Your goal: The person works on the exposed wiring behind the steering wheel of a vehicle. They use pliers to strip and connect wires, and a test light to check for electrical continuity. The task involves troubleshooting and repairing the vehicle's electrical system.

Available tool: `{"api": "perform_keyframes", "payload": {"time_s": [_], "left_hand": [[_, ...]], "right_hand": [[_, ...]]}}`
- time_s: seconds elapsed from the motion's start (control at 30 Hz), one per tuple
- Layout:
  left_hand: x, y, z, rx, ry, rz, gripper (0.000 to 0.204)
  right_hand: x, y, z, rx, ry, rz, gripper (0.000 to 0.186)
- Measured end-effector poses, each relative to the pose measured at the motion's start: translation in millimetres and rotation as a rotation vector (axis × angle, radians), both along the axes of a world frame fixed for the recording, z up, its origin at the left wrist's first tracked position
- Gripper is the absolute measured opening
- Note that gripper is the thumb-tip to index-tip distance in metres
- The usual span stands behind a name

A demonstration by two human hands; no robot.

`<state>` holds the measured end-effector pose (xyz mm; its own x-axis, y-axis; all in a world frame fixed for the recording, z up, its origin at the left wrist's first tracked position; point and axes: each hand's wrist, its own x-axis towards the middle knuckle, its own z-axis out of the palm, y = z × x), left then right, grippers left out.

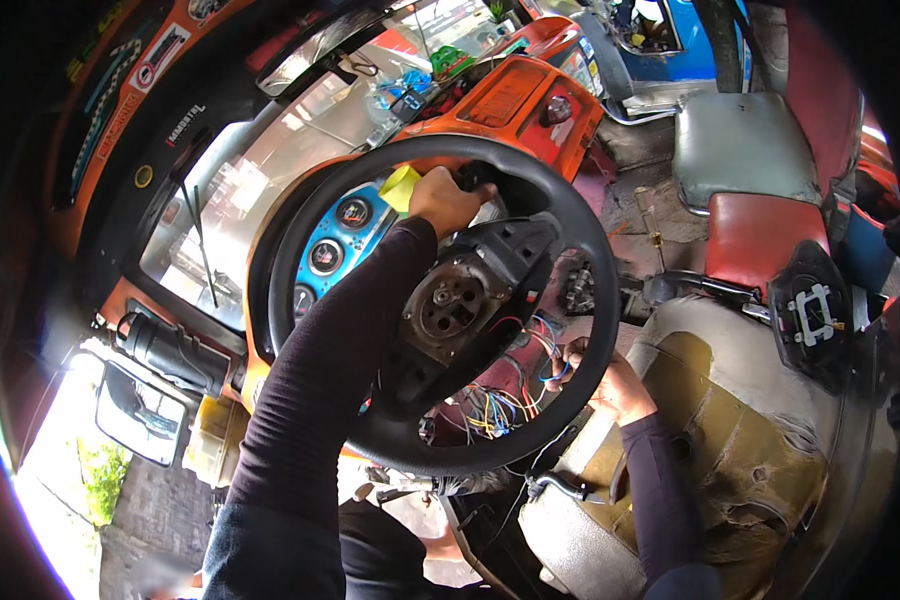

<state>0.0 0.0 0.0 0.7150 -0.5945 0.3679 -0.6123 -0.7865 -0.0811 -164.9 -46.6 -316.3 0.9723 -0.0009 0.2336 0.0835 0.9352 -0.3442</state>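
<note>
In front of me is a large black steering wheel (598, 260), its bare metal hub (448, 305) uncovered. My left hand (446, 200) reaches across the wheel to its upper part, fingers closed at a yellow roll-shaped thing (400, 187) beside the blue gauge panel (355, 240). Whatever lies beneath the palm is hidden. At the wheel's lower right, my right hand (610, 383) has its fingertips pinched on thin wires (550, 368), a blue one among them. More loose coloured wires (495, 408) hang in a tangle behind the lower rim.
A worn, torn driver's seat (710, 400) fills the lower right. A black cover pad (810, 315) rests beside a red seat cushion (755, 238), with a grey seat (745, 150) beyond. An orange console (530, 105) stands ahead. The side mirror (140, 410) is at left.
</note>
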Motion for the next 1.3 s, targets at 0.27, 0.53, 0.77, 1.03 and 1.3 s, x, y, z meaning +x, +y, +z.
{"api": "perform_keyframes", "payload": {"time_s": [0.27, 0.53, 0.77, 1.03, 1.3], "left_hand": [[36.1, 1.1, -24.2, -0.062, 0.022, -0.038, 0.049], [76.1, 15.2, -21.6, -0.103, 0.224, -0.12, 0.043], [55.2, 6.0, -11.4, -0.123, 0.239, -0.089, 0.055], [40.6, 18.3, -6.7, -0.039, 0.16, -0.086, 0.059], [60.8, -7.9, -26.7, 0.154, -0.128, 0.05, 0.054]], "right_hand": [[-5.3, -10.6, -10.3, -0.071, -0.002, 0.036, 0.013], [-11.3, -6.0, 1.5, -0.019, 0.014, 0.031, 0.007], [-10.3, -10.2, -2.7, -0.086, 0.041, 0.002, 0.015], [-7.8, 2.3, 3.6, -0.006, 0.035, 0.004, 0.012], [-1.6, -7.2, -9.5, -0.144, 0.058, -0.077, 0.007]]}}
